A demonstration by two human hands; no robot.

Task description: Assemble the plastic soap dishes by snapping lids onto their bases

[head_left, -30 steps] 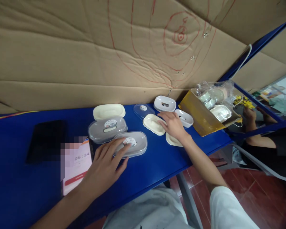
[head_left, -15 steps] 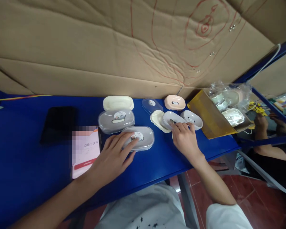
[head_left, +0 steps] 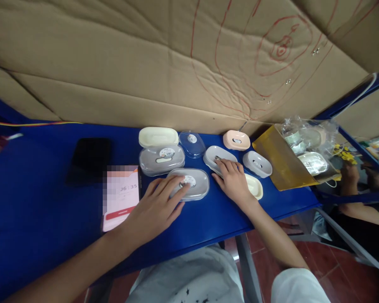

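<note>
My left hand [head_left: 156, 208] lies flat, fingers spread, on a grey lidded box [head_left: 192, 185] with a round label near the table's front. A second grey lidded box [head_left: 161, 159] sits behind it, and a cream box [head_left: 158, 136] behind that. My right hand [head_left: 232, 181] rests with fingers curled on a grey oval tray [head_left: 215, 155], pressing it onto a cream tray whose edge barely shows. Right of the hand lie a cream tray [head_left: 255, 187], another grey tray [head_left: 257, 163] and a pink tray [head_left: 236, 140]. A clear lid [head_left: 192, 144] lies by the cardboard.
A phone [head_left: 121, 197] showing a timer and a black phone [head_left: 90, 160] lie on the blue table [head_left: 34, 210] at left. A yellow box [head_left: 282, 162] with bagged parts stands at right. Cardboard [head_left: 145, 63] walls the back. Another person's hand [head_left: 350, 172] shows beyond the right edge.
My right hand slid the grey tray left and nearer to the grey lidded box, uncovering the cream tray on its right. My left hand stayed on the box. The camera shifted.
</note>
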